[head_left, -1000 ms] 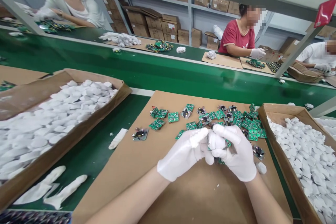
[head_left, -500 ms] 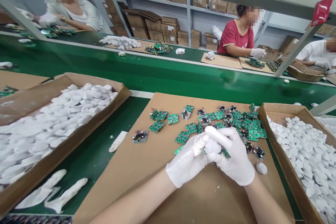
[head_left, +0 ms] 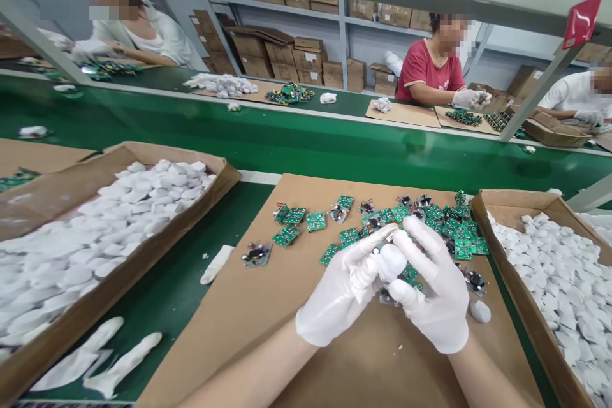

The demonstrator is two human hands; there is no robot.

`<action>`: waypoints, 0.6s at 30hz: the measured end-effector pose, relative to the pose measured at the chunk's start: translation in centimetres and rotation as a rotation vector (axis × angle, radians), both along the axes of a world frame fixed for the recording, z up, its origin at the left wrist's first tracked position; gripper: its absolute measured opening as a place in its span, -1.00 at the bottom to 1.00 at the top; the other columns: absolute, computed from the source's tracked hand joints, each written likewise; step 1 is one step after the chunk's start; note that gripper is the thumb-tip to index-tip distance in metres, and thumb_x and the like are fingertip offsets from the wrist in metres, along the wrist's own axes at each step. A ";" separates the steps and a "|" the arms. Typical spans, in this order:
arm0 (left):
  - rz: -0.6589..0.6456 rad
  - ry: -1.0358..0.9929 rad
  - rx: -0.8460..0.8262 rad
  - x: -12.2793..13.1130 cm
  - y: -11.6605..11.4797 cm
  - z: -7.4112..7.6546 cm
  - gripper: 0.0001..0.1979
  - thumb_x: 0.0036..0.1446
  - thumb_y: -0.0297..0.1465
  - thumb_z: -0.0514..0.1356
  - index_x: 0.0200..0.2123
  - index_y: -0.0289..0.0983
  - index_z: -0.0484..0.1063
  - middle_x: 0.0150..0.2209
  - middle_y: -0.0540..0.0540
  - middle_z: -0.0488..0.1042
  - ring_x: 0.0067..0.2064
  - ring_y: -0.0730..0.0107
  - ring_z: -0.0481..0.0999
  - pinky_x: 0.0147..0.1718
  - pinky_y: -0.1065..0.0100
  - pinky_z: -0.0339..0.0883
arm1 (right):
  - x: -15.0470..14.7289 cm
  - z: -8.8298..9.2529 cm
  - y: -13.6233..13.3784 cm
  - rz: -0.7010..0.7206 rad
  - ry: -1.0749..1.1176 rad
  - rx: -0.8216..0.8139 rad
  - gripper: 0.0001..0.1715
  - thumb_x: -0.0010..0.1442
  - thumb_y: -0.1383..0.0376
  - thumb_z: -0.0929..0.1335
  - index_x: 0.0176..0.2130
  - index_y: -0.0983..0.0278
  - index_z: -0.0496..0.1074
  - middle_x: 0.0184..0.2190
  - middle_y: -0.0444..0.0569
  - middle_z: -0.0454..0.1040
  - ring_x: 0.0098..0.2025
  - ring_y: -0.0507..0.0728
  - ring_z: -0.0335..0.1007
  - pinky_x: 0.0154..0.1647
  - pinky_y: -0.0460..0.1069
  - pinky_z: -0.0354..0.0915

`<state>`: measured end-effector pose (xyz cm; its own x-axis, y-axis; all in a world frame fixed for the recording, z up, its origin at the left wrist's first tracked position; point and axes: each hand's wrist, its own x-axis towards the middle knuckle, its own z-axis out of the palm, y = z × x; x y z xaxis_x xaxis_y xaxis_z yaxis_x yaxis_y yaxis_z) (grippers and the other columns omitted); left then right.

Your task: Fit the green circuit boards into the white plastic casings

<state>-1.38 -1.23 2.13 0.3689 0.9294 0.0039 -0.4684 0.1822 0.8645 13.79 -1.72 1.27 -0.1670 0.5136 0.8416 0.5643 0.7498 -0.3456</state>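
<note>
Both my hands wear white gloves and meet over a brown cardboard sheet (head_left: 268,312). My left hand (head_left: 342,290) pinches at a small white piece held against my right hand (head_left: 437,290). The right hand's fingers curl round a green circuit board (head_left: 408,274) and that white piece. A scatter of several small green circuit boards (head_left: 449,229) lies just beyond the hands. One board with dark parts (head_left: 255,254) sits apart to the left.
Cardboard boxes of white foam pieces stand at the left (head_left: 95,223) and right (head_left: 559,274). A green conveyor belt (head_left: 287,134) runs across behind. Three people work at the far side. Loose white pieces (head_left: 119,357) lie at the lower left.
My hands stayed together over the cardboard and lifted slightly. The right hand's fingers spread more and my left index finger now reaches over the white piece.
</note>
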 end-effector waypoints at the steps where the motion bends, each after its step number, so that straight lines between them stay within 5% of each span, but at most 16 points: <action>1: 0.022 0.009 -0.019 0.0 -0.1 0.0 -0.31 -0.11 0.00 0.37 0.06 -0.22 0.49 -0.15 -0.14 0.50 -0.11 0.19 0.41 -0.09 0.20 0.35 | 0.0 0.0 0.1 0.021 -0.009 0.013 -0.44 0.35 0.10 0.25 0.28 0.13 0.23 0.09 0.15 0.42 0.17 0.33 0.34 0.09 0.29 0.39; 5: 0.084 0.028 -0.051 -0.1 0.0 -0.4 -0.31 -0.20 -0.03 0.43 0.01 -0.24 0.55 -0.14 -0.15 0.54 -0.10 0.17 0.44 -0.07 0.26 0.35 | -0.1 -0.1 0.2 0.091 -0.015 0.047 -0.43 0.35 0.12 0.25 0.30 0.13 0.19 0.04 0.13 0.46 0.16 0.30 0.36 0.09 0.28 0.39; 11: 0.010 0.003 -0.028 -0.3 0.2 -0.5 -0.16 -0.07 0.03 0.33 0.21 -0.30 0.35 -0.55 -0.03 0.45 -0.46 0.38 0.37 -0.38 0.30 0.34 | -0.3 -0.1 -0.6 0.153 0.120 -0.220 -0.23 0.33 -0.03 0.22 0.38 0.17 -0.01 0.22 0.18 0.31 0.22 0.30 0.31 0.16 0.24 0.35; 18: 0.075 0.029 -0.042 -0.2 0.1 -0.2 -0.31 -0.20 -0.02 0.42 0.01 -0.21 0.56 -0.12 -0.17 0.54 -0.14 0.17 0.44 -0.11 0.20 0.36 | -0.7 -0.3 -0.7 0.200 0.193 -0.209 -0.59 0.32 0.17 0.32 0.14 0.12 0.34 0.16 0.08 0.38 0.23 0.24 0.29 0.17 0.20 0.32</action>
